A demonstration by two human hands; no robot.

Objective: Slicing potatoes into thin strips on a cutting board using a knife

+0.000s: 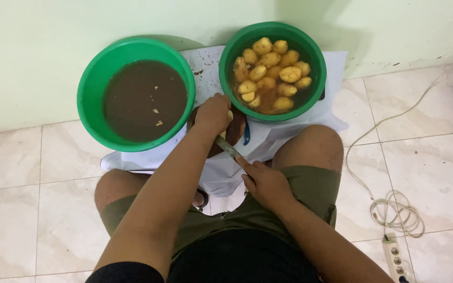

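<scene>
Beyond the left hand (213, 112) sit two round green plastic basins: one of murky brown water (137, 94) up to its left, one of peeled yellow potatoes in water (272, 71) up to its right, both within easy reach. Under that hand lies a round dark wooden board (235, 131), where its curled fingers press a pale potato piece (230, 115) steady. The right hand (266, 181), nearer the body, is closed around a metal knife (228, 148) angled at the piece.
</scene>
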